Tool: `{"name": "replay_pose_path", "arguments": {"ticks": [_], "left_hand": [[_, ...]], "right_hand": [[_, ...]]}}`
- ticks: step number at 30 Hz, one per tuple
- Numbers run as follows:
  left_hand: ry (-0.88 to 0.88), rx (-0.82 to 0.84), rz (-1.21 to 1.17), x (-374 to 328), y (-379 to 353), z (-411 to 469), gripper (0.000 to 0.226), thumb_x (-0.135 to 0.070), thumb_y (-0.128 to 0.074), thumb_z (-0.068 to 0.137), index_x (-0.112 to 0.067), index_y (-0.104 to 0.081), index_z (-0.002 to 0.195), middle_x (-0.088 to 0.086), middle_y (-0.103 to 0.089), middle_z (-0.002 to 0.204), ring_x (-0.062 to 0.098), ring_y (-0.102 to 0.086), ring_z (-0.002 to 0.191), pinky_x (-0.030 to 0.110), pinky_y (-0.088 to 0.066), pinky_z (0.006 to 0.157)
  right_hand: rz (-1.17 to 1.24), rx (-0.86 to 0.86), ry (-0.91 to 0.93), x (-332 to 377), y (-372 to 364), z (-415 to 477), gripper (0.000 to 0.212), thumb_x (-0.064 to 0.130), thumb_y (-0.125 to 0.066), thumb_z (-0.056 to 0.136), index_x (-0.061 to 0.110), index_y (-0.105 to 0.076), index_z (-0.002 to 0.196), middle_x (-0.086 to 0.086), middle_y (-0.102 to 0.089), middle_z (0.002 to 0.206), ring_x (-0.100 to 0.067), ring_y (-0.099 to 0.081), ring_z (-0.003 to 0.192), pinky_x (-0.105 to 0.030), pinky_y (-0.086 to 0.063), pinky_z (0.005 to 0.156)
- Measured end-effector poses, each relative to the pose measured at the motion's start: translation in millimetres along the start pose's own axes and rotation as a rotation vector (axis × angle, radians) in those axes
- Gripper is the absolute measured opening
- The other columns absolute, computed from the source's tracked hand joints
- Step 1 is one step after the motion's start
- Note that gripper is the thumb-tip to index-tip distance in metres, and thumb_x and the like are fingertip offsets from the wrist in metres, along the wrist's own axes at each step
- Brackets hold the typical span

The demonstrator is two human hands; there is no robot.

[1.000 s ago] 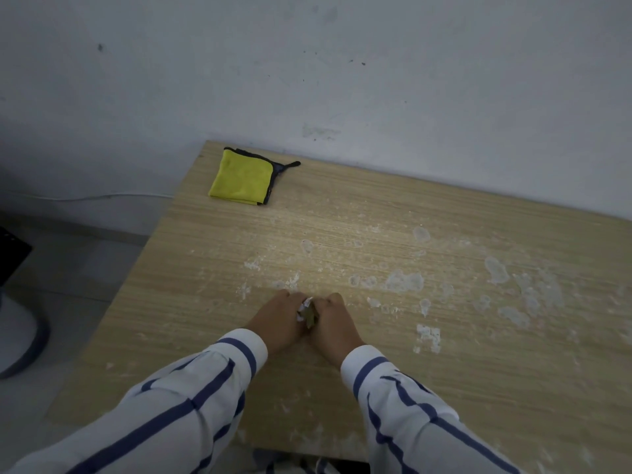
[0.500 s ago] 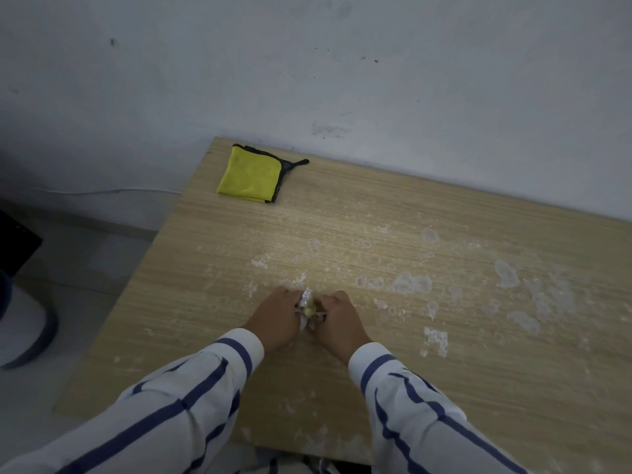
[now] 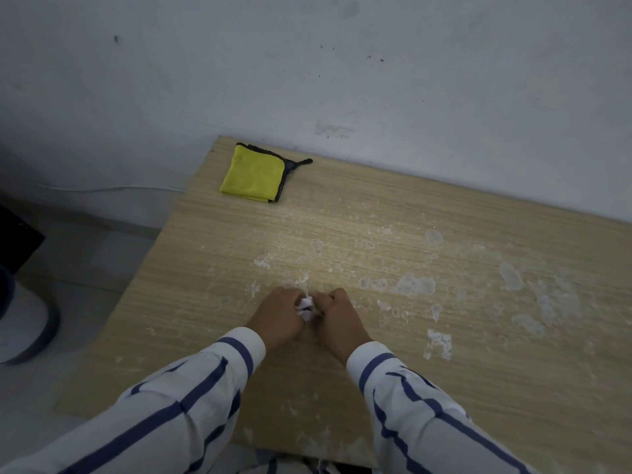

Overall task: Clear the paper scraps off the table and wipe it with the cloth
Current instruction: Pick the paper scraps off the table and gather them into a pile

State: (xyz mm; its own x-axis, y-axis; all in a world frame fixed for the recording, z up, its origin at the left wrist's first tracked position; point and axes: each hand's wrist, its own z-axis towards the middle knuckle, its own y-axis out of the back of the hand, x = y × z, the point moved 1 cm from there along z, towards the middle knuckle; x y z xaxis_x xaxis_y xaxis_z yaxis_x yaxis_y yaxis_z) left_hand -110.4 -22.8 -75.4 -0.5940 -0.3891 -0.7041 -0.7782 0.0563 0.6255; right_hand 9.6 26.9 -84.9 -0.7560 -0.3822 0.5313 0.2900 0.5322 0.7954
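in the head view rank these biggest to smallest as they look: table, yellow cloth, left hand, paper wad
1. table
2. yellow cloth and left hand: they look about alike, and the hand is nearer the camera, so unranked
3. paper wad, partly hidden in the grip

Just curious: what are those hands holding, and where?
The left hand and right hand pinch a small crumpled white paper wad from opposite sides.
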Motion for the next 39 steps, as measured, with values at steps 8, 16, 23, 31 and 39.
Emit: {"name": "replay_pose_path", "arguments": {"ticks": [8,16,23,31,39], "left_hand": [[0.055,-0.054,0.056,7.8,5.3,2.0,0.015,-0.016,-0.057,0.084,-0.008,-0.069,0.088,0.014,-0.064,0.088,0.026,-0.058,0.077,0.032,-0.046,0.068],[0.119,-0.087,0.111,1.8,2.9,4.6,0.020,-0.014,-0.049,0.090,-0.008,-0.067,0.096,0.009,-0.066,0.096,0.025,-0.060,0.088,0.031,-0.046,0.076],[0.207,-0.058,-0.176,8.7,2.1,5.0,0.023,-0.027,-0.056,0.086,-0.018,-0.063,0.106,0.001,-0.067,0.100,0.017,-0.063,0.088,0.036,-0.052,0.085],[0.228,-0.079,-0.169,8.3,0.0,5.1,0.022,-0.020,-0.056,0.087,-0.017,-0.064,0.107,0.001,-0.067,0.101,0.017,-0.062,0.089,0.032,-0.052,0.082],[0.219,-0.029,-0.171,3.9,-4.1,5.5,0.032,-0.011,-0.047,0.088,-0.017,-0.060,0.117,0.007,-0.066,0.109,0.022,-0.063,0.094,0.037,-0.052,0.087]], "right_hand": [[0.007,0.037,-0.034,10.5,0.1,3.3,0.053,0.025,-0.056,0.085,0.014,-0.037,0.134,-0.011,-0.037,0.123,-0.029,-0.048,0.104,-0.028,-0.041,0.085],[-0.080,-0.039,0.031,15.3,-8.0,5.0,0.031,0.015,-0.045,0.093,0.018,-0.054,0.123,-0.010,-0.042,0.106,-0.023,-0.047,0.086,-0.029,-0.043,0.078],[-0.094,-0.013,0.067,11.3,-3.2,8.8,0.032,0.009,-0.045,0.091,0.013,-0.059,0.121,-0.012,-0.047,0.107,-0.019,-0.042,0.073,-0.023,-0.037,0.071],[-0.079,-0.011,0.072,6.9,9.5,9.2,0.021,0.011,-0.045,0.089,0.011,-0.067,0.093,-0.010,-0.054,0.087,-0.022,-0.047,0.078,-0.013,-0.026,0.055],[0.293,-0.062,-0.186,-15.6,32.0,12.2,0.026,0.010,-0.048,0.089,0.006,-0.066,0.070,-0.019,-0.061,0.076,-0.020,-0.047,0.061,-0.025,-0.034,0.060]]}}
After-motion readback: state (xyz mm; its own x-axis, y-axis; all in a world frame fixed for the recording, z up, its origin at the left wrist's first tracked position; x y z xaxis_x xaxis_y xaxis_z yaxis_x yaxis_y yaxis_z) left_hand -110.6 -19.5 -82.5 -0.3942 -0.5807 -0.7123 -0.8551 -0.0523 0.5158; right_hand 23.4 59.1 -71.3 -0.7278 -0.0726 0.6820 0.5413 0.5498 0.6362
